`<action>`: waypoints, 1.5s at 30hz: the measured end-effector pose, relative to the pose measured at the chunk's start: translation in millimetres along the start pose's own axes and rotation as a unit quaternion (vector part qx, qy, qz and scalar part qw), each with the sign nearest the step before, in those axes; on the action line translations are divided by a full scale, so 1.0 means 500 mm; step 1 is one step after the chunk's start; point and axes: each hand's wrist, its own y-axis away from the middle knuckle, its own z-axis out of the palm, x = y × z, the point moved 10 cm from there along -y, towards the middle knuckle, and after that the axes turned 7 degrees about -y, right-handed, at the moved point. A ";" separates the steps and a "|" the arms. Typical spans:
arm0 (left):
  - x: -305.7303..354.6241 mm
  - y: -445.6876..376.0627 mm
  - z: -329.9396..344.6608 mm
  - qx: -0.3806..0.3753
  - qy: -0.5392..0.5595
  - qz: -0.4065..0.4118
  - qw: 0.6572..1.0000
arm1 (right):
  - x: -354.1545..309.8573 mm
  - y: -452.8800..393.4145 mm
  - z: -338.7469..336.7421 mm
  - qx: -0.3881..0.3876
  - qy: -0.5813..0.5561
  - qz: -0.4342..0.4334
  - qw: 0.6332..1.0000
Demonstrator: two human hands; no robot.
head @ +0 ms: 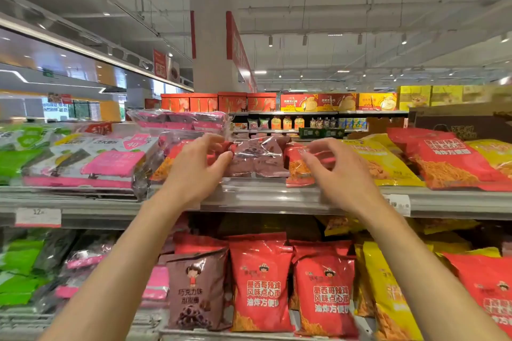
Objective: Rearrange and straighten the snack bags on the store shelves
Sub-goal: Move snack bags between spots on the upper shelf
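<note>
Flanking brown bag (257,159) on top shelf (277,198), left hand (194,169) and right hand (340,171) fingers loosely spread, holding nothing, red bags (297,166) alongside.

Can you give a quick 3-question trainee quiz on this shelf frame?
1. True or false: the left hand touches the brown snack bag lying on the top shelf.
2. The right hand is: A) gripping a yellow bag B) open above a red snack bag C) out of view.
3. On the lower shelf, what colour is the bag left of the red noodle bags?

Key: 1 true; 2 B; 3 brown.
</note>
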 end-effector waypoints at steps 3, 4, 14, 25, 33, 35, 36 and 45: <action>-0.003 -0.036 0.042 -0.039 -0.052 0.002 0.998 | -0.005 -0.052 0.042 -0.037 0.096 -0.014 0.995; -0.004 -0.042 0.054 -0.061 -0.074 -0.007 0.995 | -0.008 -0.065 0.060 -0.055 0.121 -0.014 0.991; -0.023 -0.056 0.098 -0.079 -0.130 -0.026 0.988 | 0.025 -0.096 0.140 -0.137 0.239 0.019 0.961; 0.002 -0.026 0.033 0.030 0.163 -0.060 0.984 | -0.016 -0.081 0.103 -0.086 -0.108 0.068 0.988; 0.036 0.064 -0.010 0.055 0.235 -0.063 0.968 | -0.010 -0.017 0.093 -0.076 -0.316 0.170 0.930; 0.049 0.097 -0.009 0.048 0.242 -0.051 0.968 | -0.007 0.009 0.082 -0.065 -0.317 0.172 0.930; 0.055 0.115 -0.005 0.040 0.248 -0.046 0.967 | -0.005 0.026 0.076 -0.057 -0.316 0.177 0.930; 0.104 0.287 0.068 -0.038 0.327 -0.027 0.944 | 0.061 0.197 0.015 -0.045 -0.328 0.186 0.925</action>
